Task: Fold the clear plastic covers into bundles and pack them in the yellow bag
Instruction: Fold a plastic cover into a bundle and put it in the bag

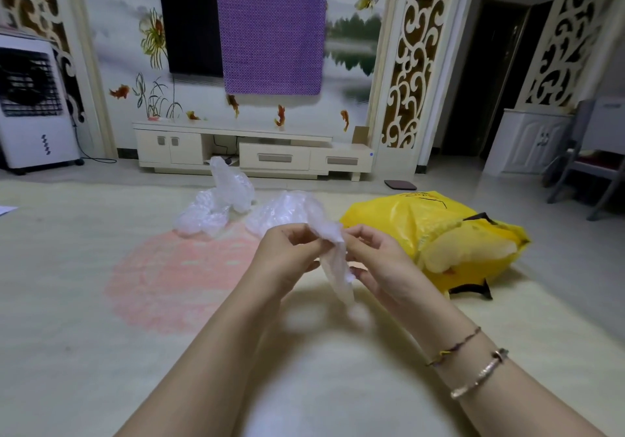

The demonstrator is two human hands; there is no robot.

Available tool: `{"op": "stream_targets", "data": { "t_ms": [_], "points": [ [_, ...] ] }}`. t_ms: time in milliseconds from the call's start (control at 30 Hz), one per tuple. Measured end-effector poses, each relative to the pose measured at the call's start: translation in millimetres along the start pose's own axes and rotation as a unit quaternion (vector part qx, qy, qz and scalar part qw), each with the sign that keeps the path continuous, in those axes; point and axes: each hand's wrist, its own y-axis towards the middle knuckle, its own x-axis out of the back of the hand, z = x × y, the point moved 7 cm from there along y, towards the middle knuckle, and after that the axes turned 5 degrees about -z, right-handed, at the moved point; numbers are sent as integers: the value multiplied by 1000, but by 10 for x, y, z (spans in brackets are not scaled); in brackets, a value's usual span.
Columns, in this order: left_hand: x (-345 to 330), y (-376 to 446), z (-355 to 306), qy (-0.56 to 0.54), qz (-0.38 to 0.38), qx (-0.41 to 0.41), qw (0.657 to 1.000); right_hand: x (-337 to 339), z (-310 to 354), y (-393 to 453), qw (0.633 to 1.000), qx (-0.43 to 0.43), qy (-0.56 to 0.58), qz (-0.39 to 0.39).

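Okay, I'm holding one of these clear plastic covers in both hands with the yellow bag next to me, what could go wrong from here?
1. The clear plastic cover is pinched only at its top by the left hand and right hand; its hanging tail could spring open as you bundle it.
2. The yellow bag lies slumped on its side, so a bundle might slide back out.
3. The loose covers lie beyond your hands, so reaching for them may undo the bundle.

Left grip [287,254] pinching, right grip [375,257] pinching, forearms converging
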Motion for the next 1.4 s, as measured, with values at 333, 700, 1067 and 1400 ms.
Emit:
{"op": "stream_targets", "data": {
  "t_ms": [333,700,1067,1400],
  "points": [
    [223,42,-60,-170,-110,16,979,475,133,42,963,49,163,-211],
    [182,59,129,-87,-28,152,984,261,254,-30,996,37,76,-42],
    [324,141,18,-111,-94,12,989,175,32,39,999,-12,-51,-15],
    [577,-3,-234,166,-274,-179,930,237,-237,150,990,-38,-67,-120]
  ]
}}
